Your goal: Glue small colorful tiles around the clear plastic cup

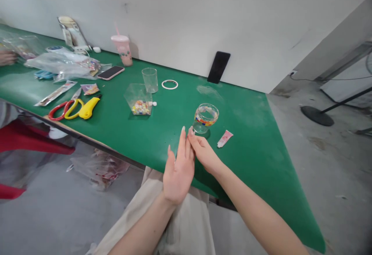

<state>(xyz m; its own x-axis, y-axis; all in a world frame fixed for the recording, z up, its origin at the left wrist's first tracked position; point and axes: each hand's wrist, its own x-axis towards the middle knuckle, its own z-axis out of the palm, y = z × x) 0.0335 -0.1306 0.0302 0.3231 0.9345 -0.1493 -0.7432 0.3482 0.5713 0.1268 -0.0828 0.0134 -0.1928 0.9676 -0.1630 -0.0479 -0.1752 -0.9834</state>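
My left hand (178, 173) is held palm up over the table's front edge, its fingers stretched out and its thumb apart. Against the outer side of those fingers, my right hand (205, 154) is closed, thumb and fingertips pressed around the left fingers; anything smaller between them is hidden. Just beyond the fingertips stands a clear glass cup (205, 120) banded with coloured mosaic pieces. To the right of the hands lies a small pink and white tube (224, 138). A clear angular container (139, 104) with assorted beads sits to the left.
Behind the container are a clear cup (150, 80) and a white ring (169, 84). Scissors (69, 107), a yellow-handled cutter (89, 107), a phone (111, 73), plastic bags (62, 63) and a pink tumbler (122, 49) occupy the left. A black phone (218, 67) leans on the wall.
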